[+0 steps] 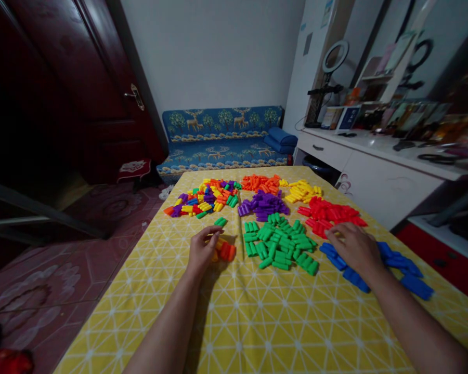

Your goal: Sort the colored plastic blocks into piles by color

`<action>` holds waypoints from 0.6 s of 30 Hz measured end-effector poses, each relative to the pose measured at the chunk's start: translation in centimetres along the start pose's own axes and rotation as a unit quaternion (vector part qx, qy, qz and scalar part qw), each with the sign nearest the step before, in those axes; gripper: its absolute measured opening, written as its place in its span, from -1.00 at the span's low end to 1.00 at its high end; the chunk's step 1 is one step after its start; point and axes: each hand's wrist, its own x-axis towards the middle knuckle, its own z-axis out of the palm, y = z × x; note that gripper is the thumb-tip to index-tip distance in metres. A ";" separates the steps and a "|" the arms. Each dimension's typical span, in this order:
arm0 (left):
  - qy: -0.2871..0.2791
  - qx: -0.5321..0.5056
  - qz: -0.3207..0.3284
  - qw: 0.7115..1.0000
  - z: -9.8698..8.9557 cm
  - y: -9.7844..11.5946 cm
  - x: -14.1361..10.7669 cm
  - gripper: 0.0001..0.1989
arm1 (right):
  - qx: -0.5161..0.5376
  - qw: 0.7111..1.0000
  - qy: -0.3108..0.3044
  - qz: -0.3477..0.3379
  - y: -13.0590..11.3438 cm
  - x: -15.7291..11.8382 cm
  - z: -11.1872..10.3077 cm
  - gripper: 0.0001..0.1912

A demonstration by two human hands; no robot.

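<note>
My left hand [203, 248] is left of the middle of the table, thumb and forefinger curled close together. What they pinch, if anything, is too small to make out. Right against it are orange plastic blocks [226, 252] with some yellow, partly covered by the hand. A single green block [220, 222] lies just beyond. My right hand [354, 248] reaches over the blue blocks [354, 279], its fingers stretched and apart at the near edge of the red blocks [333, 212]. Between my hands spreads a pile of green blocks [281, 241].
Farther back lie purple blocks [264, 205], orange blocks [260, 183], yellow blocks [304, 191] and a mixed-colour heap [206, 197]. A yellow patterned cloth [265, 322] covers the table. Beyond stand a blue sofa [222, 153] and, at right, a white dresser [390, 171].
</note>
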 end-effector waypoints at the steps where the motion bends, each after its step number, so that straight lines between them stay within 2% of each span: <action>1: 0.007 -0.001 -0.003 1.000 0.0 -0.1 0.1 -0.75 | -0.012 0.999 0.029 -0.011 -0.5 -0.2 -0.1 -0.68; 3: 0.018 -0.011 -0.013 1.000 -0.1 -0.1 0.2 -0.75 | -0.028 0.997 0.055 -0.049 -1.5 -0.5 -0.2 -0.71; 6: 0.023 -0.023 -0.037 0.999 -0.2 -0.2 0.3 -0.71 | -0.027 0.996 0.009 -0.083 -2.2 -0.5 0.3 -0.69; 8: -0.001 -0.013 -0.051 0.999 -0.3 -0.2 0.3 -0.67 | -0.020 0.997 -0.011 -0.069 -2.5 -0.1 0.6 -0.70; 11: -0.068 0.045 -0.023 0.996 -0.5 -0.1 0.0 -0.60 | 0.029 0.998 0.013 -0.062 -4.2 0.7 0.5 -0.70; 13: -0.122 0.120 0.040 0.984 -0.8 0.1 -0.2 -0.52 | 0.097 0.991 0.039 -0.087 -6.8 0.7 0.2 -0.71; 15: -0.183 0.192 0.110 0.958 -1.0 0.4 -0.3 -0.43 | 0.188 0.973 0.047 -0.129 -10.3 0.1 0.0 -0.75; 18: -0.234 0.241 0.162 0.928 -1.1 0.8 -0.4 -0.46 | 0.322 0.929 0.008 -0.181 -16.2 -1.6 0.4 -0.81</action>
